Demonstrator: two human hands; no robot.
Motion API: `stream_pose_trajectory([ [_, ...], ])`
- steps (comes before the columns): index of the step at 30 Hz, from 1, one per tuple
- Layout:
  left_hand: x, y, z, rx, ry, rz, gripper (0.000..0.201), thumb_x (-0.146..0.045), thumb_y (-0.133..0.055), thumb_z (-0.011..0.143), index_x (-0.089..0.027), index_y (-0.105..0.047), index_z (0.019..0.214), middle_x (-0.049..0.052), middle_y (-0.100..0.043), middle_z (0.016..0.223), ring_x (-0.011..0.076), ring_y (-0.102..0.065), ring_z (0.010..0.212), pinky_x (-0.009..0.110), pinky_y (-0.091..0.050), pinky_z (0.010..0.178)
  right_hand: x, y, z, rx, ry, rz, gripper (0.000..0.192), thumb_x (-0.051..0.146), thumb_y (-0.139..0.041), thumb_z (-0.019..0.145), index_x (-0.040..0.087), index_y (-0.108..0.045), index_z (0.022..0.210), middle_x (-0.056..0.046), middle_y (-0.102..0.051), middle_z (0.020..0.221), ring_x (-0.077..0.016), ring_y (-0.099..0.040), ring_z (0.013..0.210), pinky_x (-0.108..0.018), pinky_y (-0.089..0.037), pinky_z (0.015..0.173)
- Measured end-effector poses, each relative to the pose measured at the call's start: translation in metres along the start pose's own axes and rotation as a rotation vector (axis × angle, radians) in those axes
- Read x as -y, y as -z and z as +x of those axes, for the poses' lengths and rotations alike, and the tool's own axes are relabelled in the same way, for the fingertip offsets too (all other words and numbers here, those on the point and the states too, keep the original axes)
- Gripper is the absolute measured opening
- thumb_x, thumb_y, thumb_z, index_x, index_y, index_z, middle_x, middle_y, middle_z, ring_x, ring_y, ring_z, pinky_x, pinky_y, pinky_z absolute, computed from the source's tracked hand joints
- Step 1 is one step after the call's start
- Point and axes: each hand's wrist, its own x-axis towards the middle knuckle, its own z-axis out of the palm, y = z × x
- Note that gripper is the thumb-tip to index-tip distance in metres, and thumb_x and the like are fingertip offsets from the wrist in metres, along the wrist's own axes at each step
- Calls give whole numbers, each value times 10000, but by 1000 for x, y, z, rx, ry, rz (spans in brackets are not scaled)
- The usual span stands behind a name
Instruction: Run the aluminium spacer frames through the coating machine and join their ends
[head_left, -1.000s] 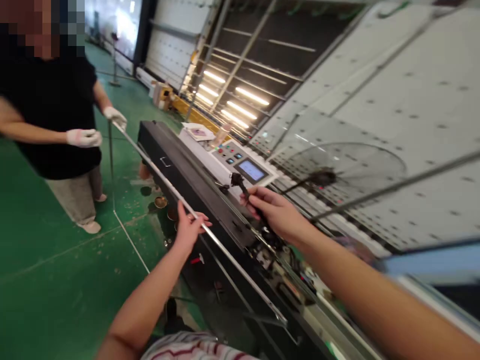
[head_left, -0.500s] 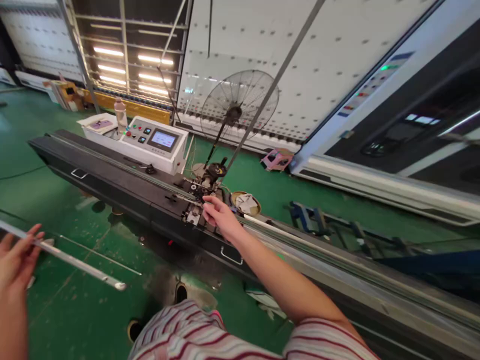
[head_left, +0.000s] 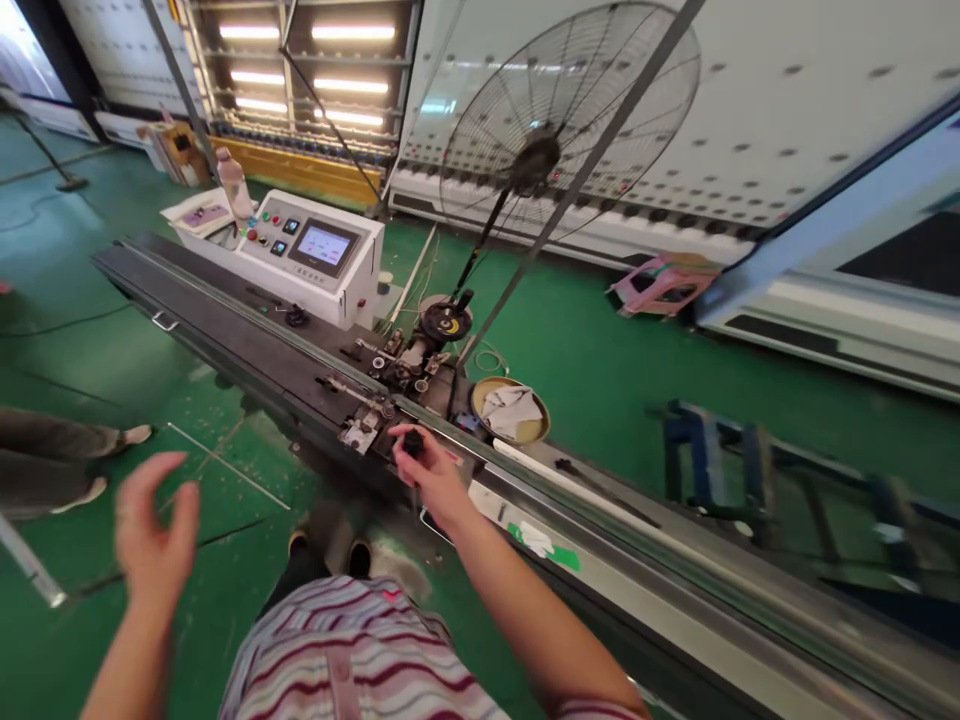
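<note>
**Presently: one hand on the bench knob, one hand free**

Landmark: long black machine bench (head_left: 247,345), running from upper left to lower right across the green floor.

1. Right hand (head_left: 431,475). At the near edge of the bench, beside its cluster of rollers and clamps (head_left: 397,375). Fingers curled shut around a small black knob (head_left: 412,441); thumb and forefinger pinch it, the rest fold under. The knob sits at the bench's front lip, just right of the clamp plate.

2. Left hand (head_left: 154,535). Well clear of the bench, over the floor on its near side. Fingers spread and slack, gripping nothing; motion blur hides finer detail.

3. Metal bar end (head_left: 30,570). Low at the left, on the near side of the bench, apart from the left hand and untouched by it.

4. Progress, as a judgement: the bar is out of the person's hands and off the bench, so that handling looks finished; work at the knob is under way, its setting unreadable.

5. Surroundings. Control box with screen (head_left: 322,250) on the bench's far side; standing fan (head_left: 555,130) behind it; shallow dish with a rag (head_left: 510,410) just past the rollers. Another person's shoes (head_left: 112,460) on the floor left of the bench.
</note>
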Motion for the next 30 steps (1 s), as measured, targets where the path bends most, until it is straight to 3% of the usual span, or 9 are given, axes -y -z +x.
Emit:
stream_pose_trajectory([
  [2, -37, -58, -12, 372, 22, -230, 288, -337, -538, 955, -243, -591, 1221, 68, -606, 1289, 260, -522, 1271, 515, -356, 1158, -8, -13, -1, 48, 4, 83, 306, 420, -737, 825, 247, -604, 1038, 34, -484, 760, -80, -369, 559, -229, -289, 515],
  [5, -73, -134, -30, 931, 129, -531, 495, -391, -597, 916, -186, -509, 1358, 124, -593, 1314, 247, -549, 1221, 434, -429, 1085, -18, -25, -1, 49, 17, 162, 293, 452, -733, 823, 232, -571, 927, 13, -531, 780, -115, -470, 639, -263, -400, 616],
  [7, -85, -165, -34, 1095, 219, -676, 512, -457, -552, 931, -127, -517, 1320, 115, -652, 1084, 212, -613, 979, 352, -509, 890, -19, -20, 0, -25, 49, 134, 285, 431, -749, 807, 229, -562, 882, -8, -568, 865, -141, -525, 735, -287, -449, 692],
  [9, -90, -179, -28, 1159, 244, -674, 453, -480, -476, 964, -108, -572, 1204, 55, -624, 871, 161, -563, 770, 277, -469, 719, -15, -6, 0, -132, 94, -1, 263, 395, -764, 794, 234, -569, 868, -12, -582, 901, -158, -549, 791, -294, -468, 719],
  [12, -94, -183, 0, 1228, 96, -508, 364, -416, -454, 986, -134, -603, 1162, 7, -601, 795, 133, -511, 707, 236, -389, 664, 0, 20, 1, -221, 188, -330, 302, 347, -782, 787, 267, -603, 1016, 5, -593, 837, -173, -575, 785, -310, -481, 740],
  [17, -97, -179, 67, 1360, -285, -420, 305, -339, -423, 1008, -182, -653, 1130, 51, -701, 985, 167, -632, 878, 230, -429, 752, 37, 29, 8, 74, 330, -927, 147, 320, -610, 955, 255, -673, 1071, -43, -706, 937, -180, -658, 834, -314, -504, 755],
  [23, -75, -138, 150, 1384, -791, -139, 238, -276, -453, 997, -243, -634, 1148, 16, -694, 867, 146, -626, 649, 259, -354, 540, 73, -24, 22, 218, 431, -1477, 255, 352, -464, 1017, 212, -654, 920, -47, -668, 718, -165, -601, 635, -302, -436, 578],
  [27, -46, -108, 199, 1333, -1029, -129, 272, -175, -505, 939, -230, -573, 1197, -1, -664, 843, 131, -566, 583, 307, -298, 470, 86, -64, 45, 278, 339, -1437, 247, 391, -512, 980, 254, -622, 806, -38, -596, 625, -169, -538, 572, -316, -416, 543],
  [30, -21, -109, 235, 1318, -1050, -160, 293, -194, -496, 960, -233, -553, 1246, -5, -651, 818, 125, -549, 580, 312, -295, 467, 82, -80, 80, 285, 291, -1367, 242, 385, -540, 959, 262, -604, 760, -39, -566, 589, -172, -516, 543, -319, -405, 527],
])
